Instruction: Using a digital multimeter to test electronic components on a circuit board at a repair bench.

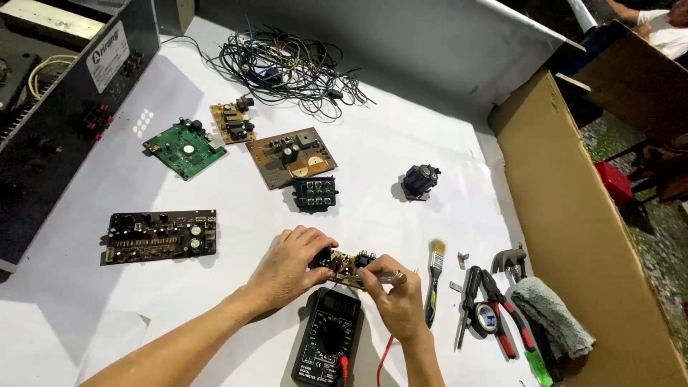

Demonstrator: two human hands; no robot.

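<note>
Fingers of our left hand (290, 265) pinch the small brown circuit board (347, 266) near the table's (401, 208) front edge, above the black multimeter (326, 340) — our right hand (398, 301) grips a slim probe (390, 276) at it. Seemingly mid-test; next contact needs steadiness.

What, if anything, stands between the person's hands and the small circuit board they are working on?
Nothing visible. The left hand already grips the small circuit board at its left end, and the right hand touches its right side, holding a thin metal-tipped tool.
</note>
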